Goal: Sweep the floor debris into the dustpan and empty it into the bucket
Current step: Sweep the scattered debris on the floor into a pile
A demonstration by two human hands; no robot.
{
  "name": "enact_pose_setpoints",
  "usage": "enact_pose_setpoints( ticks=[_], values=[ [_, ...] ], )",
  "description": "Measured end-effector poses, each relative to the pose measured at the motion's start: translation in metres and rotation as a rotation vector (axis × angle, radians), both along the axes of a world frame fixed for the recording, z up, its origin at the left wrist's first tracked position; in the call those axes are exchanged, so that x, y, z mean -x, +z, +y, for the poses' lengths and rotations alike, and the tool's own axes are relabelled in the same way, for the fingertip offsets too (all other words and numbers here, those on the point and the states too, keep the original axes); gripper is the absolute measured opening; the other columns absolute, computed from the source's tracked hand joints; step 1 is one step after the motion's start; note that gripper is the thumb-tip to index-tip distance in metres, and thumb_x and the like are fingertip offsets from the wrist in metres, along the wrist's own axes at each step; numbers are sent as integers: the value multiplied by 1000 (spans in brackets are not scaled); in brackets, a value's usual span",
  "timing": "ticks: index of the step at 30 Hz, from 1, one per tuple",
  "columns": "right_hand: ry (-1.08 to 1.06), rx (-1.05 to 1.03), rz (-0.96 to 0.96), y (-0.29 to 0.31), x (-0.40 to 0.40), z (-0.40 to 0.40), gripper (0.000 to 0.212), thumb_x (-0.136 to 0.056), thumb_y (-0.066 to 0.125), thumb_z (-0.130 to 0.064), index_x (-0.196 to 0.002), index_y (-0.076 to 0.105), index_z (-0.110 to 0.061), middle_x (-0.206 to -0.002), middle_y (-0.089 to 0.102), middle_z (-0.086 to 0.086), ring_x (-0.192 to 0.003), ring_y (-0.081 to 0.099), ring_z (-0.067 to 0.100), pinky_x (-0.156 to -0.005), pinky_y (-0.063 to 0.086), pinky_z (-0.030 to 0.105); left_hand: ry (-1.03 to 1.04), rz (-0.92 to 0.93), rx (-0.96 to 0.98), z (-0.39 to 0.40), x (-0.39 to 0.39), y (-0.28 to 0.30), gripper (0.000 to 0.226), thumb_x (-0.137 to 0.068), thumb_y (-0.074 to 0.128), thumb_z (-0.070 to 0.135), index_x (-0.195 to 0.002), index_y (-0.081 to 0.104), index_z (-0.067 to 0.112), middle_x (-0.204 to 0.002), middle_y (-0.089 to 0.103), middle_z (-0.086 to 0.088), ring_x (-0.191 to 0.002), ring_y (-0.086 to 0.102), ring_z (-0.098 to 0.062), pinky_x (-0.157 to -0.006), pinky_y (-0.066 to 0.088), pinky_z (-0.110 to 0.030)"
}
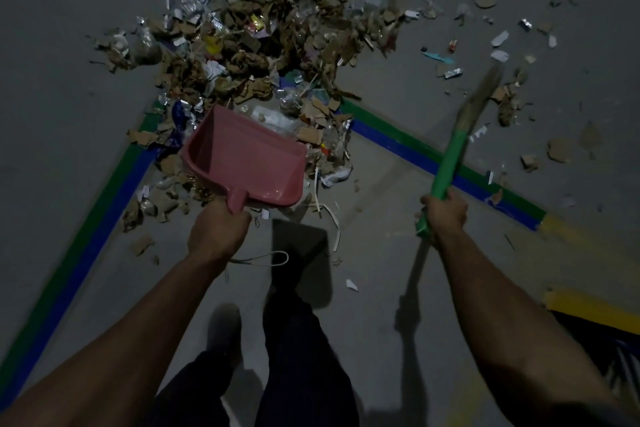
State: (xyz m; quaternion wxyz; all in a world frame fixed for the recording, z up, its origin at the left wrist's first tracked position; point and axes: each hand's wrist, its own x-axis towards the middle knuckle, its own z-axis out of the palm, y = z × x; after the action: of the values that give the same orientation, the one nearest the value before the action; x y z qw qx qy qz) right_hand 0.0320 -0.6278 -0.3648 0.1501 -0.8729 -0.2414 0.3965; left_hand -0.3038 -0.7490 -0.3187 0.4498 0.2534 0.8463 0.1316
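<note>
Left hand: the left hand [218, 230] has its fingers curled round the short handle of the pink dustpan [244, 163], holding it at the near edge of the debris.
Right hand: the right hand [445, 213] grips the green handle of the broom [450, 156], fingers wrapped around it near its lower end.
Dustpan: tilted, its open mouth facing away from the person toward the debris pile [277, 35]; its inside looks bare, and whether its front lip touches the floor cannot be told.
Broom: slanted up and to the right, its straw-coloured bristle end blurred, over scattered scraps to the right of the main heap.
Debris pile: torn cardboard, paper bits, shiny wrappers and clear plastic, heaped just beyond the dustpan and thinning out to the right.
Floor [381, 288]: grey, dimly lit, crossed by green and blue tape lines [69, 229] forming a corner under the heap; yellow paint at the right.
Person: dark trousers and one shoe below.
</note>
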Motion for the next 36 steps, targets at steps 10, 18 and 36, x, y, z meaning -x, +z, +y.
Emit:
enact_pose_setpoints(
  ticks=[10, 18, 36],
  values=[
    [581, 131, -73, -2, 67, 38, 62, -85, 63, -12, -144, 46, -14, -116, 64, 18, -94, 65, 33, -79, 57, 40, -10, -43, -42, -15, 14, -16, 19, -69, 49, 29, -76, 51, 11, -69, 51, -13, -64, 52, -30, -62, 42, -40],
    [330, 4, 109, 59, 117, -104, 74, -83, 61, -11, -150, 36, -32, -105, 63, 11, -68, 68, 28, -58, 60, 39, -37, -94, -76, -47, 36, 20, 14, -72, 50, 27, -66, 48, 15, -63, 49, -10, -60, 48, -25, -60, 37, -38],
    [-455, 2, 143, 129, 235, -435, 32, -83, 56, 6, -108, 59, -14, -62, 57, 6, -44, 55, 19, -53, 52, 33, -443, -250, -64, -142, 162, 86, 16, -77, 51, 22, -68, 45, 10, -67, 44, -13, -54, 38, -20, -56, 33, -36]
  ],
)
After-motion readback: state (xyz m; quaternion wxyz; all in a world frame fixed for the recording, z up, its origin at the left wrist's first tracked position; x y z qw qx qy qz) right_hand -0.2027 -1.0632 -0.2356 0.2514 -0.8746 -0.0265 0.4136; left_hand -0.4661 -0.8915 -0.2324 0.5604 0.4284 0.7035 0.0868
